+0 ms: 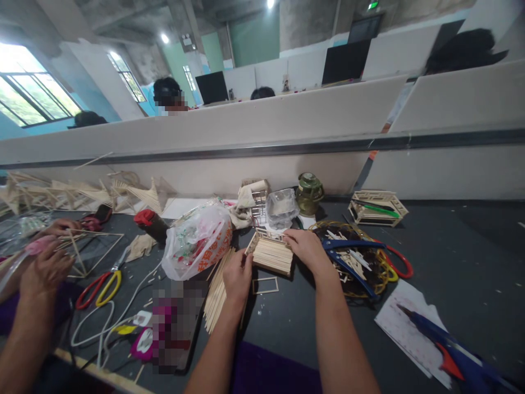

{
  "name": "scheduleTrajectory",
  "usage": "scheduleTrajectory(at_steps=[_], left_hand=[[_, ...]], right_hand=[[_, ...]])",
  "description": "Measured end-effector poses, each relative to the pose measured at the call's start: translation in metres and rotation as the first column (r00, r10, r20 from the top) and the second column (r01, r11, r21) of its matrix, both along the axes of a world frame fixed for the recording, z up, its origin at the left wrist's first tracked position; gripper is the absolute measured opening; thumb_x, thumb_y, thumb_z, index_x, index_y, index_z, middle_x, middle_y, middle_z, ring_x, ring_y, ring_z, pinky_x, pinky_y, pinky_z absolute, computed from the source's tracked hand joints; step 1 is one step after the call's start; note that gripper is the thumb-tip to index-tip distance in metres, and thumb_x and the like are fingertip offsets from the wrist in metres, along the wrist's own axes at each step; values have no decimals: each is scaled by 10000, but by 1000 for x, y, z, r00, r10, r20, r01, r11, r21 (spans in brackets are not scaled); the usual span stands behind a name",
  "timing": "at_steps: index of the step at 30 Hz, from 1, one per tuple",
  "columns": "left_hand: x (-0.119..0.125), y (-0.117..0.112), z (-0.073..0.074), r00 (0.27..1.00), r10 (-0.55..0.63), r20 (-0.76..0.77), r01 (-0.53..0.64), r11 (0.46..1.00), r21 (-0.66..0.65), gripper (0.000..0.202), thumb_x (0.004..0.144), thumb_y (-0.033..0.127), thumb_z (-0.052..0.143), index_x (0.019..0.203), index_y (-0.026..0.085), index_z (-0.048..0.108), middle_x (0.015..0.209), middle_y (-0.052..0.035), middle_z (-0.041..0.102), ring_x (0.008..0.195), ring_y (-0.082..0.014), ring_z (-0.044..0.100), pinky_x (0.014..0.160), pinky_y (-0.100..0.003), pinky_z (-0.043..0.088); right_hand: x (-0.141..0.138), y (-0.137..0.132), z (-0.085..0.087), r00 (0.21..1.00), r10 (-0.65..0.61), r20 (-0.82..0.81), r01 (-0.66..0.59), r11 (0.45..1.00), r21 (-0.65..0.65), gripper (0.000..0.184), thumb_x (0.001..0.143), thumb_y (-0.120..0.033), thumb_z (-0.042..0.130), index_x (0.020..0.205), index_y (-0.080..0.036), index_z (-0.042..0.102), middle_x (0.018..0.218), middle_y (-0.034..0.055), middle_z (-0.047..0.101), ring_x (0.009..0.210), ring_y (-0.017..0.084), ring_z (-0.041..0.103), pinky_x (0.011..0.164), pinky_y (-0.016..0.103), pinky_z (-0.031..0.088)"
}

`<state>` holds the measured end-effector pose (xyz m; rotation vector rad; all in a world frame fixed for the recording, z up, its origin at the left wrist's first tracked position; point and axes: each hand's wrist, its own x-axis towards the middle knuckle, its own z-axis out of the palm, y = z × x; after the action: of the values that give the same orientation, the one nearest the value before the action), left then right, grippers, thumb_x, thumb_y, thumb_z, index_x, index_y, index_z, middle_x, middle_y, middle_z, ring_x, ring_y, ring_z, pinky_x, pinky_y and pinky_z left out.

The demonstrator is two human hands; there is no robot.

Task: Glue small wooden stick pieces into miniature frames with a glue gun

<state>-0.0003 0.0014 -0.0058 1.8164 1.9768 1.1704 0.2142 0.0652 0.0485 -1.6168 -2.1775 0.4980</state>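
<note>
The left hand (238,278) pinches the stick model (271,256) at its left end, the right hand (307,249) at its far-right corner, long axis running left-right.

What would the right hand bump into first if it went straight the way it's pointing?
Most likely the little wooden-stick model: the right hand seems to touch its back right corner and points in along the back edge. Beyond that, depth is hard to tell.

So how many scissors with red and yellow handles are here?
2: one pair left of the white plastic bag, the other pair at the right edge of the dark basket, blades unclear. More may be hidden.
</note>
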Motion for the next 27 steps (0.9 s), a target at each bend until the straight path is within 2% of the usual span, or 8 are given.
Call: scheduleTrajectory(at_steps=[27], left_hand=[[0,1,0,999,-2,-32,2,1000,1,269,894,356,480,1018,199,659,897,-71,707,778,-207,637,702,-299,452]], right_hand=[[2,-1,0,1000,25,-17,-25,1000,-1,221,903,-299,488,878,-258,704,890,28,730,837,169,626,671,229,328]])
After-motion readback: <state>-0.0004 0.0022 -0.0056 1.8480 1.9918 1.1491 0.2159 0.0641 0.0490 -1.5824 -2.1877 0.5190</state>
